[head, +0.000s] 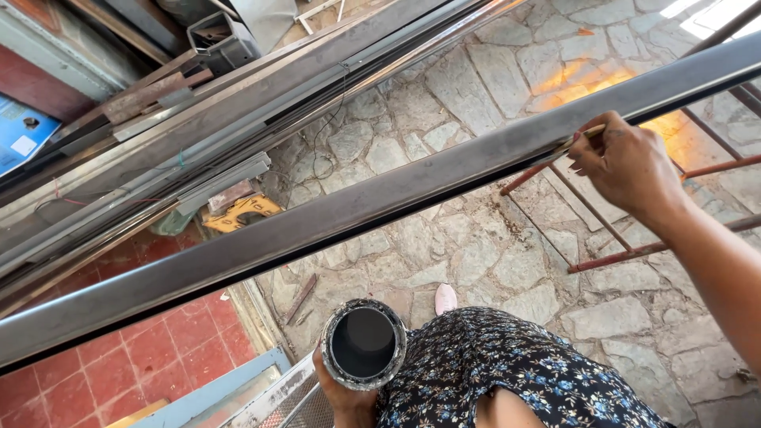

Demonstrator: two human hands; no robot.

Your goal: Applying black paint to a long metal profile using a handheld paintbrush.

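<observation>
Fingers [590, 147] pinching perhaps a brush [577, 140] against steel beam [333, 214]

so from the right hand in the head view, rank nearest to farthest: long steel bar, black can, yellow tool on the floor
1. Long steel bar: touching the right hand, which holds a brush to it.
2. Black can: lower middle, in the left hand.
3. Yellow tool: far left on the stone floor.

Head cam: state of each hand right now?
Left hand: closed around a black-coated can, open top facing up.
Right hand: closed on a thin brush, tip against the long steel bar.
</observation>
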